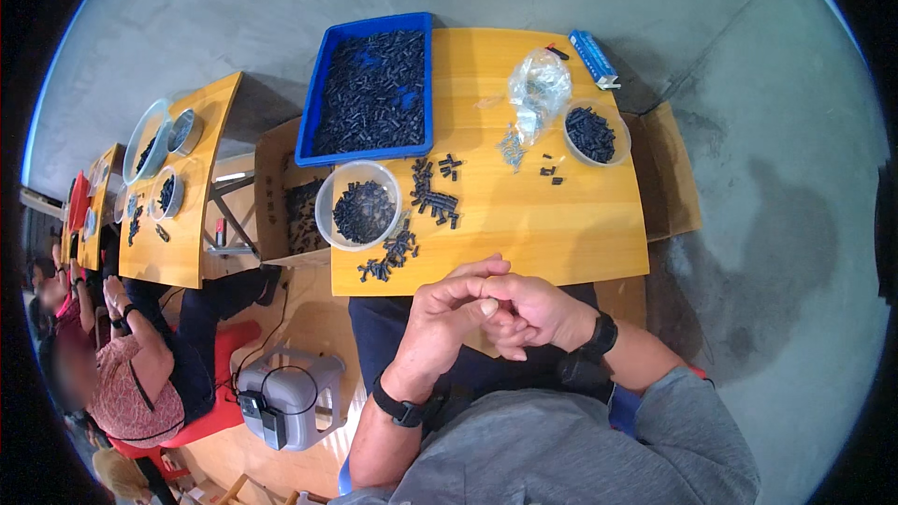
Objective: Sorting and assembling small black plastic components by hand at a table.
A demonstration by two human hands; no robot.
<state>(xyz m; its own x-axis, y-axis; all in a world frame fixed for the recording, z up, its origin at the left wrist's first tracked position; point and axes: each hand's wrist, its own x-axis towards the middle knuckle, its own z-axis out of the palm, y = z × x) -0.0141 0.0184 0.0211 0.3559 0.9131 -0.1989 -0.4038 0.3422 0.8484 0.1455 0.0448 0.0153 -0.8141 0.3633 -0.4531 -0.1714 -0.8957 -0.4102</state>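
Note:
My left hand (441, 323) and my right hand (544, 310) meet in front of the near table edge, above my lap. The fingers of both are curled and pressed together. Anything between them is hidden. Past the hands, a clear round tub (394, 182) of small black parts stands on the yellow table (561, 252). Loose black pieces (432, 194) lie in a heap to its right, and more black pieces (388, 254) are spread just below it. A second clear tub (624, 151) with black parts sits at the right side.
A blue tray (428, 93) full of black parts fills the far left. Small metal pins (512, 150) lie by a clear plastic bag (541, 84); a blue box (592, 58) is behind. Cardboard boxes (678, 173) flank the table. A grey stool (313, 393) and co-workers (140, 383) are left.

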